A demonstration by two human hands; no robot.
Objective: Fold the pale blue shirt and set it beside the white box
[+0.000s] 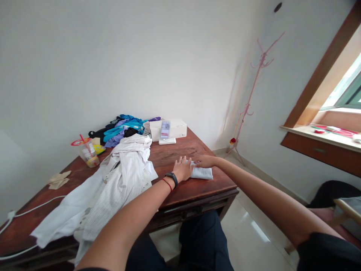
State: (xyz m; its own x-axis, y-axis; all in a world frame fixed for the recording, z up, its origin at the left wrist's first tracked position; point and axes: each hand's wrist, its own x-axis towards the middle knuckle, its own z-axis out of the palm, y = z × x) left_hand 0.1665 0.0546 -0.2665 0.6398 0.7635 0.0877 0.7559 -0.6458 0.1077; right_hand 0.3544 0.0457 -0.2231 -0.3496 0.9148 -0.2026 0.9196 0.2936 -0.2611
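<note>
A small, flat, folded light grey-blue cloth [203,173] lies near the right front corner of the dark red wooden table [166,158]. My left hand [182,169], with a black band and a red string at the wrist, rests flat at its left end, fingers apart. Across the cloth's far edge lies my right hand [205,161], palm down with fingers stretched to the left, close to the left fingertips. Part of the cloth is hidden under both hands. To the left, a white striped garment [128,162] is spread out and hangs over the front edge.
Behind are a pile of blue, purple and black clothes [126,126], a white box [178,128] and a phone [165,129] on a stand. A plastic cup [89,152] with a straw stands left, near a white cable [39,206]. A pink coat rack [255,82] stands in the corner.
</note>
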